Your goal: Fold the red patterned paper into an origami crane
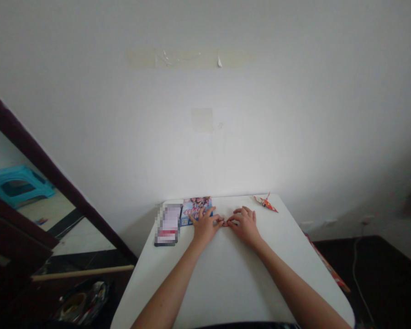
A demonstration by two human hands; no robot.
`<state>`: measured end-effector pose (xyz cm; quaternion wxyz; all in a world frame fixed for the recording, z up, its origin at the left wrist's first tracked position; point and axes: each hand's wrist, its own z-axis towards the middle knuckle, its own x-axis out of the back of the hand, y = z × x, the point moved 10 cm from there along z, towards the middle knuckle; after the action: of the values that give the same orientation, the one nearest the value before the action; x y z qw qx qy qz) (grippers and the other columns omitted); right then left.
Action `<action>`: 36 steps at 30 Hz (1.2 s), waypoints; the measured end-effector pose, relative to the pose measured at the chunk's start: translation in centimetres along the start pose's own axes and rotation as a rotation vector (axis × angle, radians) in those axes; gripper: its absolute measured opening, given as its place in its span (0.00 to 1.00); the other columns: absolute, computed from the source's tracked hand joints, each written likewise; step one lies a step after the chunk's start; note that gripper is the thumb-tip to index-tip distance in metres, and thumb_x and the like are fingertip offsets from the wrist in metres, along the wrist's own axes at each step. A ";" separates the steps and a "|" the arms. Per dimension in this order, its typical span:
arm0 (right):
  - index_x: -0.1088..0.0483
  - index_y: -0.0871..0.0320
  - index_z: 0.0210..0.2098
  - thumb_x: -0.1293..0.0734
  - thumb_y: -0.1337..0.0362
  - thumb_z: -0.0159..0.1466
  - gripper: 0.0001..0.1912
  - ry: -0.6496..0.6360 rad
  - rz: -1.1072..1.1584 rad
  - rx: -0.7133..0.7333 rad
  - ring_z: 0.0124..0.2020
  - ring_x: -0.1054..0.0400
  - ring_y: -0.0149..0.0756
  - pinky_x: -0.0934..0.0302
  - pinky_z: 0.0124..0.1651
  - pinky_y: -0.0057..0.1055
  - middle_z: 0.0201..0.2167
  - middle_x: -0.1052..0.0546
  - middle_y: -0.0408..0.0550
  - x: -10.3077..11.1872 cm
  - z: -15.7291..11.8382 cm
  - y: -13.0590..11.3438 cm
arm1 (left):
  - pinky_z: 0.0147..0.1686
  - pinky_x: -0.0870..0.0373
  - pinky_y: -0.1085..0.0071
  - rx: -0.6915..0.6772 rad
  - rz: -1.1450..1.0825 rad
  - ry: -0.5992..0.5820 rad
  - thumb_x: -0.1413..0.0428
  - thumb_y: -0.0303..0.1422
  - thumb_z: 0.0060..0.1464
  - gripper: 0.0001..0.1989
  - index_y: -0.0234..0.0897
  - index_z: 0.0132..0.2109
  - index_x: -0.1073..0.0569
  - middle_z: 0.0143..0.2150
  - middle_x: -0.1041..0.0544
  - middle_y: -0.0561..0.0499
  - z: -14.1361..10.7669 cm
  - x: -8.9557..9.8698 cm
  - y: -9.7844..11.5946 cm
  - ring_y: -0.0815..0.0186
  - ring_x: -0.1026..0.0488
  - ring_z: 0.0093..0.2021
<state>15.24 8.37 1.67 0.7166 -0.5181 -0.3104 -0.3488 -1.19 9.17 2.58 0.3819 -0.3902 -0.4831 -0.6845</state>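
Observation:
Between my two hands, low over the white table [233,278], is a small folded piece of red patterned paper [225,224]. Only a narrow strip of it shows; the rest is covered by fingers. My left hand [204,225] pinches its left end with thumb and forefinger, while the other fingers stretch over a colourful printed booklet [196,208]. At the right end, my right hand [245,225] pinches the same paper, its remaining fingers bent above the tabletop. A folded red-and-white paper crane [266,203] lies beyond my right hand, near the far right corner.
A phone [168,224], its screen blurred out, lies left of the booklet. The white wall [236,155] stands directly behind the table. On the left are a dark-framed mirror [60,171] and a bag of things [84,301] on the floor. A cable [355,260] hangs at right.

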 end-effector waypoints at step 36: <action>0.20 0.46 0.36 0.30 0.48 0.62 0.11 0.003 -0.013 -0.071 0.62 0.43 0.49 0.65 0.68 0.63 0.52 0.29 0.48 0.6 0.2 -0.5 | 0.62 0.65 0.22 0.030 0.024 -0.025 0.40 0.47 0.57 0.10 0.59 0.45 0.19 0.68 0.32 0.57 -0.3 0.2 0.0 0.41 0.46 0.70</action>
<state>15.18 8.36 2.48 0.6961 -0.5405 -0.3001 -0.3652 -1.37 8.83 2.68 0.3899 -0.3987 -0.4933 -0.6676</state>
